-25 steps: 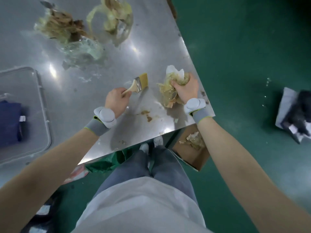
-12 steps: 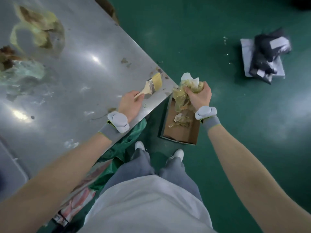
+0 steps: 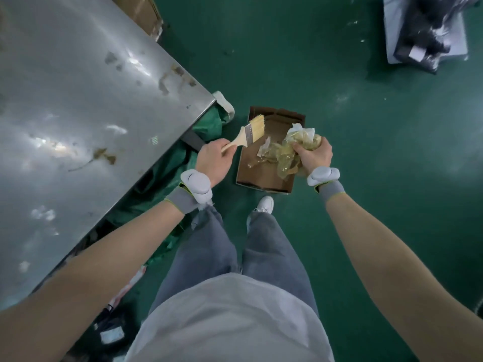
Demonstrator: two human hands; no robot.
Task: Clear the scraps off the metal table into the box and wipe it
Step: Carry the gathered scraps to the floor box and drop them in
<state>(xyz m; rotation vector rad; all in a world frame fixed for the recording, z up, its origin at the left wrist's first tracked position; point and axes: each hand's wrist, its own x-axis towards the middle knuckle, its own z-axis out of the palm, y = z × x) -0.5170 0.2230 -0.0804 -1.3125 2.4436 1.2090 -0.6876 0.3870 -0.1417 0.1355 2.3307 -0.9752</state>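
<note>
A brown cardboard box [image 3: 264, 168] is seen on the green floor [image 3: 366, 178], at twelve o'clock from the white shoe [image 3: 265, 204]; crumpled yellowish scraps [image 3: 269, 150] are seen lying inside it. At its three o'clock edge, a wad of translucent, amber-stained scraps [image 3: 300, 142] is gripped in the closed right hand [image 3: 315, 154] above the box. At nine o'clock, a wooden-handled brush [image 3: 248, 133] is clenched in the left hand [image 3: 213, 160], bristles pointed over the box. Farther, at ten o'clock, the metal table [image 3: 78, 113] is smeared with brown residue [image 3: 104, 156].
</note>
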